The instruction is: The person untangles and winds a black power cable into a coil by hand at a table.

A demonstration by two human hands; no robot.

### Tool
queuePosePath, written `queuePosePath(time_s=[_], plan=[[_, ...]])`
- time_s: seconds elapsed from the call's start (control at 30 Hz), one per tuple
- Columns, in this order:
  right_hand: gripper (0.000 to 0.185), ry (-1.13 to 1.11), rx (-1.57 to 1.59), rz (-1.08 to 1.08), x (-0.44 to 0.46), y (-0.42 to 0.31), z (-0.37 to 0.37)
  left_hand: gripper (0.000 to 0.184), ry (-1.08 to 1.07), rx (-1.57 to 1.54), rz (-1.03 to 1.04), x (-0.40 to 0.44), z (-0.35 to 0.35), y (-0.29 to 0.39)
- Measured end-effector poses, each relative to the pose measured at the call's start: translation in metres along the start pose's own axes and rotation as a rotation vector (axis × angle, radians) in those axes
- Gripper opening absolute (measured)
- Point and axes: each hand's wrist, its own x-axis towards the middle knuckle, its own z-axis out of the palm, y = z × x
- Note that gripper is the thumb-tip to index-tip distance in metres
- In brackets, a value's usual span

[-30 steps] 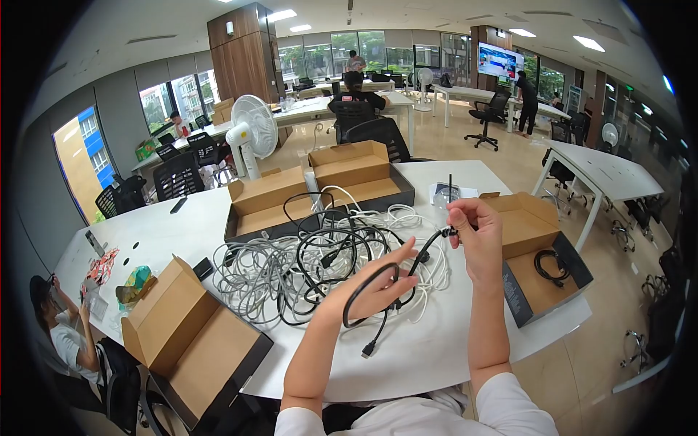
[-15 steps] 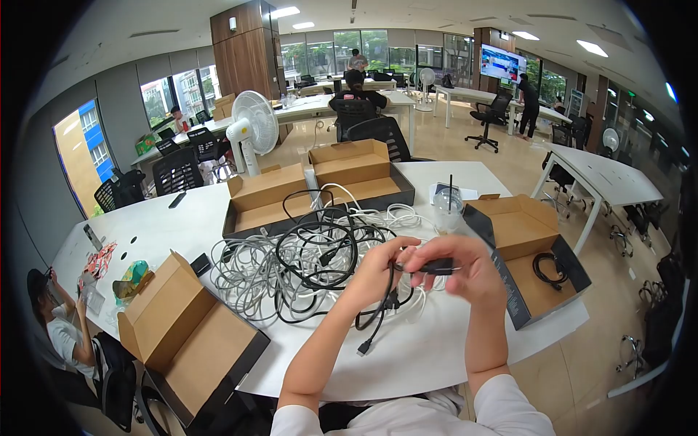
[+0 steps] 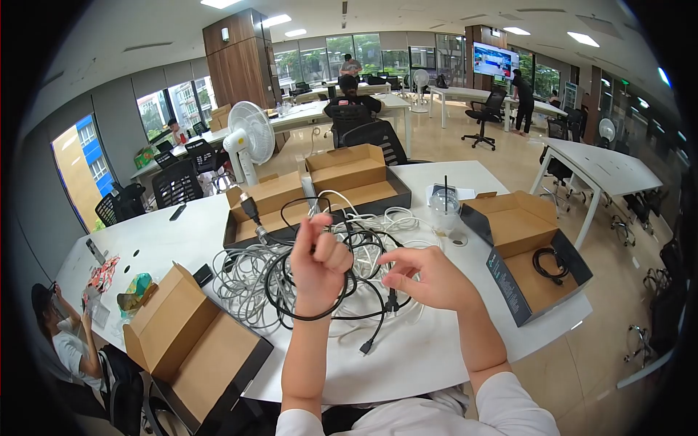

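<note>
A tangled heap of cables [image 3: 240, 283], grey, white and black, lies in the middle of the white table. My left hand [image 3: 318, 265] is raised over it with fingers curled on a black cable [image 3: 275, 294]; its loops run behind the hand and by the wrist. Left of that hand, a black plug [image 3: 250, 208] sticks up above the heap. My right hand [image 3: 432, 280] is to the right, fingers and thumb apart, holding nothing visible. Below its fingertips are a black connector [image 3: 392, 300] and a small black cable end [image 3: 366, 347].
Open cardboard boxes stand left [image 3: 200, 356], behind the heap [image 3: 356, 174] and right [image 3: 520, 305]; the right one holds a coiled black cable [image 3: 550, 265]. A plastic cup with straw [image 3: 444, 207] is near it. A person [image 3: 69, 341] sits at left; a white fan [image 3: 249, 134] stands behind.
My hands have moved apart from each other. The left rose and shifted left, the right opened, and the dark piece between them is gone from there. A black plug now stands up at left.
</note>
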Motion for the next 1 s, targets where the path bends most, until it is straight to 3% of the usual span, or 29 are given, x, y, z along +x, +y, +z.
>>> queuePosePath(time_s=[0.1,0.3,0.4,0.5,0.6,0.7,0.8,1.0], plan=[[0.026,-0.141,0.014,0.171,0.009,0.001,0.002,0.040,-0.095,-0.287,0.010,0.001,-0.006,0.009],[0.059,-0.465,0.131,0.248,0.023,0.029,0.021,0.037,-0.070,-0.553,0.014,0.000,0.002,0.005],[0.070,-0.492,0.322,0.270,0.025,0.033,0.035,0.037,-0.033,-0.594,0.022,-0.001,0.004,0.001],[0.072,-0.511,0.450,0.220,0.028,0.045,0.053,0.037,-0.017,-0.599,0.020,-0.002,0.005,-0.002],[0.058,-0.507,0.594,0.186,0.033,0.051,0.056,0.036,0.012,-0.584,0.020,-0.002,0.004,-0.001],[0.039,-0.369,0.490,0.030,0.036,0.054,0.053,0.033,0.032,-0.567,0.043,-0.002,0.005,0.012],[0.021,-0.206,0.491,0.078,0.041,0.052,0.039,0.032,-0.043,-0.576,0.072,-0.005,0.009,0.029],[0.024,0.291,0.719,0.091,0.040,0.054,0.001,0.031,-0.117,-0.584,0.215,-0.014,0.016,0.063]])
